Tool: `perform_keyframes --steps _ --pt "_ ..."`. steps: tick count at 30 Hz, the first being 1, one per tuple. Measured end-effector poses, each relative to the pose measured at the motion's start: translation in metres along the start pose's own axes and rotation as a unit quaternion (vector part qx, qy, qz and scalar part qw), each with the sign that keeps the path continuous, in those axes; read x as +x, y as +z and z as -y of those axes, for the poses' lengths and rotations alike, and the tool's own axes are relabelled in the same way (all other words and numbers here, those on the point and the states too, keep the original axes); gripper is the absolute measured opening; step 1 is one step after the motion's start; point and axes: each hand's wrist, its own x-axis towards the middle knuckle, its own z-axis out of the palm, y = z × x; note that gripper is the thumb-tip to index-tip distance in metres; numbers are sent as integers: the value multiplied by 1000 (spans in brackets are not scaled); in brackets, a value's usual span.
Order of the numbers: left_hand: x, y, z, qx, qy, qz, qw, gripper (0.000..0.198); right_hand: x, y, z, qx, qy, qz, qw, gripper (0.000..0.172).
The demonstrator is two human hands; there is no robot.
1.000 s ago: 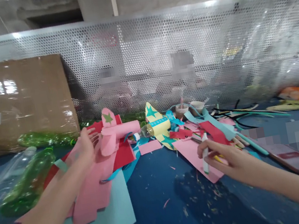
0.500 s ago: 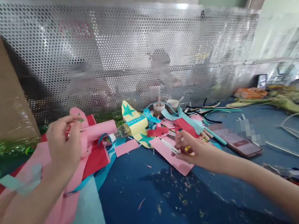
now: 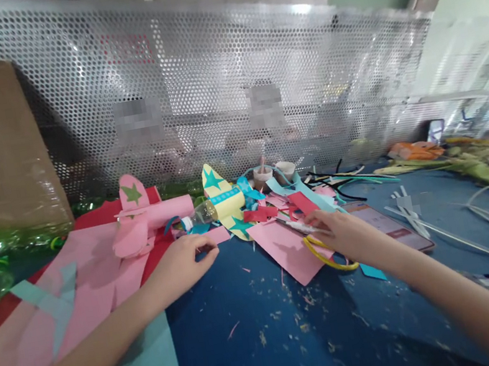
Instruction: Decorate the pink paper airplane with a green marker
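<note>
My right hand [image 3: 340, 229] is closed on scissors with yellow handles [image 3: 334, 263]; the handle loop hangs below the fingers. A white pen-like piece [image 3: 299, 227] lies along the blades by my fingertips, above a pink paper sheet [image 3: 280, 252]. My left hand [image 3: 187, 259], fingers loosely curved and holding nothing I can see, hovers near a small pink paper strip [image 3: 219, 234]. Beyond it, a pink paper-wrapped plane [image 3: 159, 212] bears a green star. Next to that stands a clear bottle [image 3: 202, 213] with a yellow paper wing [image 3: 234, 207] and teal stars.
Large pink sheets [image 3: 92, 260] and a light blue sheet [image 3: 152, 357] cover the left side. A phone [image 3: 387, 224], white sticks [image 3: 408, 211] and plant stalks [image 3: 483, 169] lie right. Small cups [image 3: 284, 169] stand before the bubble-wrap sheeting [image 3: 207, 76]. Scraps dot the blue table [image 3: 238, 361].
My left hand has come away from the pink plane, moving right and down toward the middle. My right hand has shifted slightly right and up, and the yellow scissor handle now shows.
</note>
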Motion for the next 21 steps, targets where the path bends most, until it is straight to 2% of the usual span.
perform_keyframes --steps 5,9,11,14,15,19,21 --pt "3 1 10 17 -6 4 1000 17 2 -1 -11 -49 21 -4 999 25" --pt "7 -3 18 26 -13 7 1000 16 6 8 -23 -60 31 -5 998 24" --pt "9 -5 23 31 -19 7 999 15 6 15 -27 -60 2 -9 998 19" --pt "10 -7 29 37 -26 7 999 15 6 22 -28 -92 -92 -43 991 11" --pt "10 -6 30 38 -28 7 999 15 6 23 -27 -97 -98 -46 989 10" --pt "8 -10 31 39 -36 8 999 13 4 14 -28 -62 -54 -24 996 12" --pt "8 -19 29 40 -42 13 998 12 3 10 -39 -15 -34 -40 999 19"
